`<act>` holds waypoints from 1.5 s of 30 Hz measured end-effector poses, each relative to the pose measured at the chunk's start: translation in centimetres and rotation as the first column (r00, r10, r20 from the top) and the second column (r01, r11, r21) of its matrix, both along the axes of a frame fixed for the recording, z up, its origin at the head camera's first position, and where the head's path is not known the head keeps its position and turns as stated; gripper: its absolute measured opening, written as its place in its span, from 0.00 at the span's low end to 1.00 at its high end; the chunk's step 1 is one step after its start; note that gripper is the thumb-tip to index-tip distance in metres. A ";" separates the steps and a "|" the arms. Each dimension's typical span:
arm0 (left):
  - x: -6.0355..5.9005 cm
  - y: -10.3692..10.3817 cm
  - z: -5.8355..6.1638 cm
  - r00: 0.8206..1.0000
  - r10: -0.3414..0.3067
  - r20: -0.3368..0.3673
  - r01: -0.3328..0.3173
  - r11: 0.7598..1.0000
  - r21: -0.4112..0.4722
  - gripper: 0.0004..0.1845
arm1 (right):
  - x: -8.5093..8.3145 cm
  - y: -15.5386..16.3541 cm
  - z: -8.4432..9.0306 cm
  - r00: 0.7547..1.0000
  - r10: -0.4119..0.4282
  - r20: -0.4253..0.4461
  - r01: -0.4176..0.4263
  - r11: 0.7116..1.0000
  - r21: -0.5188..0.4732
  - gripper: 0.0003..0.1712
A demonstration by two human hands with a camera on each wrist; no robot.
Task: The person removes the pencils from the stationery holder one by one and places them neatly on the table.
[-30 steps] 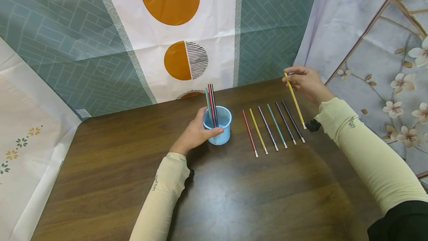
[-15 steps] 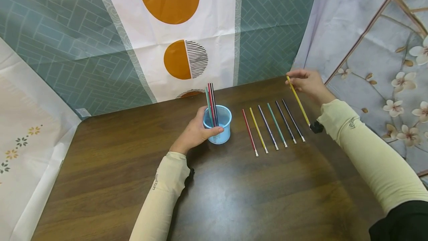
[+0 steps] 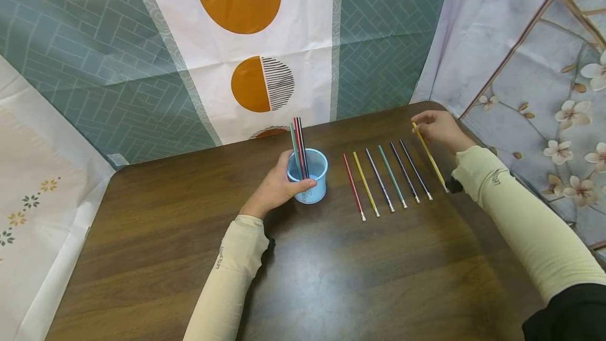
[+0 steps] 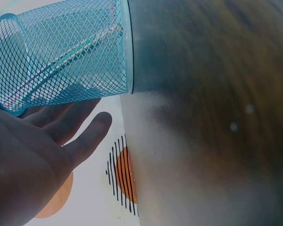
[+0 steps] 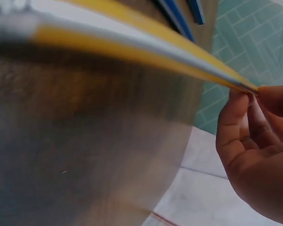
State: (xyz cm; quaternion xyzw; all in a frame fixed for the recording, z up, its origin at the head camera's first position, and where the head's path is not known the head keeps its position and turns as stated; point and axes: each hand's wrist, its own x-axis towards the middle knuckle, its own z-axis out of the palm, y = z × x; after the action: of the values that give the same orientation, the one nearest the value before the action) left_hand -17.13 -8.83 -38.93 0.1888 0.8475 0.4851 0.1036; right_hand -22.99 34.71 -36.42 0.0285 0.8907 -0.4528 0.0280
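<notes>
My left hand [image 3: 272, 188] grips a light blue mesh pencil cup [image 3: 316, 189] standing on the table, thumb over its near side. Several pencils [image 3: 299, 143], green, red and black among them, lean inside the cup. In the left wrist view, fingers lie along the cup's mesh wall [image 4: 80, 52]. At the right, my right hand [image 3: 440, 129] pinches a yellow pencil [image 3: 430, 157] by its far end, the eraser end toward me. The right wrist view shows thumb and fingertips meeting on that pencil [image 5: 179, 56]; whether it touches the table, I cannot tell.
Between the cup and my right hand lies a slanted row of pencils: red [image 3: 353, 186], yellow [image 3: 366, 183], purple [image 3: 379, 179], green [image 3: 392, 175] and two dark blue ones. The brown wooden table [image 3: 156, 236] meets hanging patterned cloths at the back and sides.
My right hand has come down and slightly rightward with the yellow pencil, lowering it toward the table right of the row. My left hand and the cup have stayed put.
</notes>
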 end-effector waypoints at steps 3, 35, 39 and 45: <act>0.0 0.0 0.0 1.000 0.003 0.001 -0.003 1.000 0.001 0.50 | -0.1 0.2 -0.7 0.999 0.006 0.035 -0.007 1.000 0.030 0.21; 0.1 0.0 0.0 1.000 0.000 0.006 0.000 1.000 0.003 0.50 | -1.9 0.7 -2.5 0.994 0.062 0.090 -0.077 0.983 0.169 0.17; 0.1 0.0 0.0 1.000 0.006 -0.003 -0.006 1.000 0.003 0.50 | -2.3 0.7 -2.8 0.994 0.071 0.078 -0.086 0.974 0.211 0.17; -0.1 0.0 -0.2 1.000 0.005 -0.006 -0.005 1.000 0.019 0.50 | -2.7 0.6 -3.3 0.995 0.077 0.065 -0.092 0.960 0.263 0.17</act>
State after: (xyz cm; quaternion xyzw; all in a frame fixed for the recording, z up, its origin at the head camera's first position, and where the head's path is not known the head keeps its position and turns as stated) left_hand -17.26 -8.82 -39.12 0.1892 0.8437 0.4926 0.0981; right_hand -25.67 35.28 -39.77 0.0062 0.9427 -0.3266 0.0673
